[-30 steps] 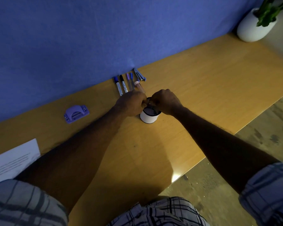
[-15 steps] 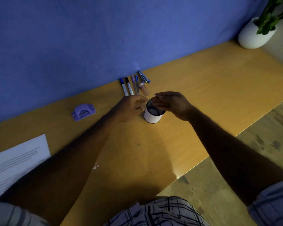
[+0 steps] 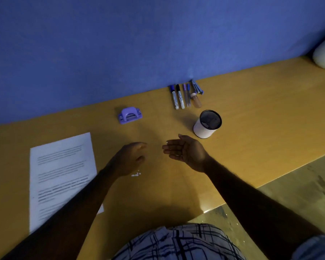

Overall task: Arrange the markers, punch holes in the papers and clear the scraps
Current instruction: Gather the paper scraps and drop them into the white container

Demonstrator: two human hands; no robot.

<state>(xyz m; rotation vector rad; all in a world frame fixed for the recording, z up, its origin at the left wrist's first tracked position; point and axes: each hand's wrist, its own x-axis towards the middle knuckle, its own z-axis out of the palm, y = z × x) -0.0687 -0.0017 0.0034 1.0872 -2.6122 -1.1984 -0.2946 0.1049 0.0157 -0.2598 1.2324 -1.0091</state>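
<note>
Both hands have come away from the white cup (image 3: 207, 124). A second ago they were bunched together over its rim; now they hang back over the bare desk (image 3: 251, 119), at about 7 o'clock from the cup. The right hand (image 3: 184, 152) has its palm turned up and inward, fingers straight and apart, gripping nothing. The left hand (image 3: 131, 158) is loosely curled and, as far as I can see, holds nothing. I'd guess a batch of scraps has just gone into the cup and they are back for the rest, because a few white scraps (image 3: 136, 174) still lie at 6 o'clock from the left hand, right by its heel. The markers (image 3: 178, 97) lie in a neat row against the blue wall, at 11 o'clock from the cup, with the purple hole punch (image 3: 129, 115) off at 9 o'clock. The cup's inside is black, so its contents are anyone's guess. A pale speck by the right fingertips is too small to call. The left forearm covers the paper's (image 3: 62, 175) near corner, and I can't make out any holes.
</note>
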